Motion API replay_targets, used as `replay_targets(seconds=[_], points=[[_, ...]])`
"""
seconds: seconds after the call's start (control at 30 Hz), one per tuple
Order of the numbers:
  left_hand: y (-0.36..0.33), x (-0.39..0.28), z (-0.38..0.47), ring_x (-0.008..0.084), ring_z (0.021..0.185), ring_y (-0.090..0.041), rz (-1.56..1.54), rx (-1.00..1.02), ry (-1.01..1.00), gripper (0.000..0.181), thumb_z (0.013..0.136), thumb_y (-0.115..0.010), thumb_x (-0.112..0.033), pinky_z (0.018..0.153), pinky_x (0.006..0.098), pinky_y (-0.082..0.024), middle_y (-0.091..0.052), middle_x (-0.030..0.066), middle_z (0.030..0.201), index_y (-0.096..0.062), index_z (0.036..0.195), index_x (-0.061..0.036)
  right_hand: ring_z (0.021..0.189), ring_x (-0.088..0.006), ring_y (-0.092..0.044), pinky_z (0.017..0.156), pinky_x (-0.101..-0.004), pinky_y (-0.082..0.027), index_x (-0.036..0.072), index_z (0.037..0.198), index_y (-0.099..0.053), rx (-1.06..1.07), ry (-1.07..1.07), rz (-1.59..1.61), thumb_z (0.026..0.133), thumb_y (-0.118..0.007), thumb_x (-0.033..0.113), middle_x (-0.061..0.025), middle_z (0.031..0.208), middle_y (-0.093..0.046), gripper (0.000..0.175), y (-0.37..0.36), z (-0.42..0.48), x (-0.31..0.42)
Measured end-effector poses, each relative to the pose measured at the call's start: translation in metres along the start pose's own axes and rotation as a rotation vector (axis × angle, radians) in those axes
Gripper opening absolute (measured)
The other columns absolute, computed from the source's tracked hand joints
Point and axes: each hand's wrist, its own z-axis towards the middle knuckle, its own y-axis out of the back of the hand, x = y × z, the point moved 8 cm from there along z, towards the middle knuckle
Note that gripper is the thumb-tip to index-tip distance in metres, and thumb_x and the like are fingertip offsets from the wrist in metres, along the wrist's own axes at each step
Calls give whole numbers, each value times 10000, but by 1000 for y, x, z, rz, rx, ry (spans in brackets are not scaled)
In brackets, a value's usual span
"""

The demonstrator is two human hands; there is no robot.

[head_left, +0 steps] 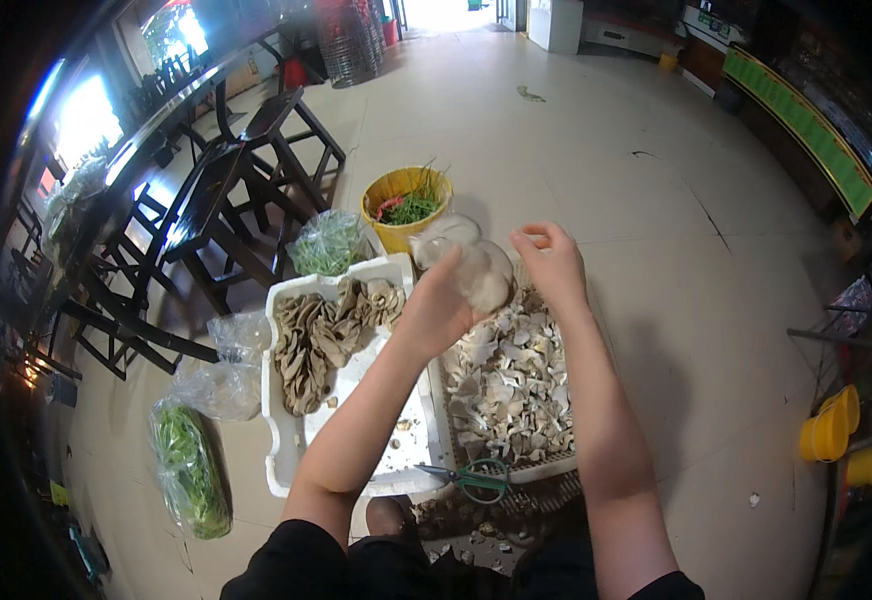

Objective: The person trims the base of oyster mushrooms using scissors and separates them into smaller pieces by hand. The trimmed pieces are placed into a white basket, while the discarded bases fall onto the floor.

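Note:
My left hand (pixel 439 304) grips a cluster of pale oyster mushrooms (pixel 484 270) over the inner edges of two containers. To its right, my right hand (pixel 553 262) is raised with its fingers loosely curled and slightly apart, and nothing shows in it. Beneath the hands a plastic basket (pixel 584 466) holds many torn oyster mushroom pieces (pixel 514 382). Beside it stands a white foam box (pixel 280 469) with whole grey-brown oyster mushroom clusters (pixel 316 341) along its left and far sides. Green-handled scissors (pixel 481 480) lie across the near edges, blades pointing left.
A yellow bucket (pixel 398 238) holds green stalks. Bagged greens (pixel 327 244) sit beside it, more (pixel 192 472) lie left, near a clear plastic bag (pixel 222 386). Dark wooden stools (pixel 214 187) line the left. Yellow buckets (pixel 826 427) stand right. Mushroom scraps (pixel 481 525) lie by my feet.

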Motion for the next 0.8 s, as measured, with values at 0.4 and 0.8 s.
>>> replay_targets(seconds=[0.4, 0.8], points=[[-11, 3, 40, 149, 928, -581, -109, -292, -374, 305, 971, -508, -253, 739, 280, -472, -589, 57, 1090, -521, 1173, -26, 771, -81, -548, 698, -236, -447, -5, 1052, -537, 89, -65, 306, 794, -734, 124, -19, 850, -601, 349, -22, -29, 0], [22, 57, 56, 312, 1069, -538, -447, -330, -107, 398, 958, -426, -370, 988, 462, -417, -568, 147, 1124, -502, 1130, -19, 809, -72, -583, 696, -225, -469, -15, 1040, -587, 43, 116, 320, 845, -691, 81, -24, 914, -637, 241, -30, -43, -61]])
